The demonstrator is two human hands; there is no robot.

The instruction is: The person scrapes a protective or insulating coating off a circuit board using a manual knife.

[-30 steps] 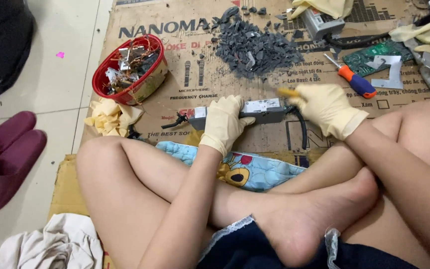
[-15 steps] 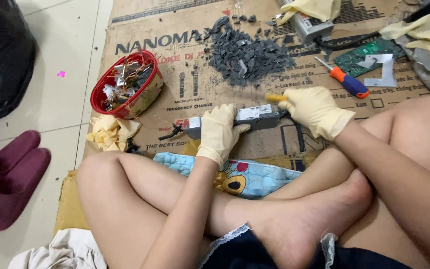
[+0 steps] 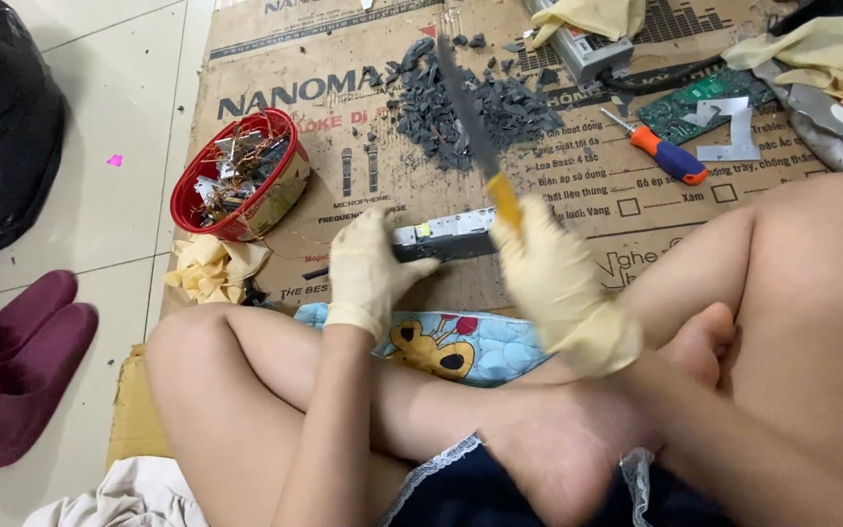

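Person sits cross-legged on a flattened cardboard sheet [image 3: 578, 185] laid on the tiled floor [image 3: 119, 205]; both hands in pale latex gloves.

Left hand [image 3: 368, 273]: grip closed down on a long grey metal unit [image 3: 446, 237], pinning it flat on the cardboard near the sheet's near edge, just ahead of the knees.

Right hand [image 3: 553, 283]: grip closed around the yellow handle of a long tool [image 3: 470, 117], dark blade angled up and away over the unit. Tool and hand are motion-blurred, so tool type can't be told exactly.

Around them on the cardboard:
- pile of dark grey broken chips [image 3: 470, 107] in the middle, beyond the unit
- red bowl [image 3: 238, 176] of metal and wire scraps at the left edge, tilted
- crumpled yellow gloves [image 3: 212, 268] just beside the bowl, near side
- screwdriver [image 3: 661, 151] with orange-and-blue handle, right of the pile
- green circuit board [image 3: 695, 98] past the screwdriver, a silver metal box [image 3: 587, 49] towards the far edge

Off the cardboard: black plastic bag [image 3: 2, 127] far left, maroon slippers [image 3: 17, 361] on the floor at left. Patterned blue cloth [image 3: 441, 342] lies under the legs at the sheet's near edge.
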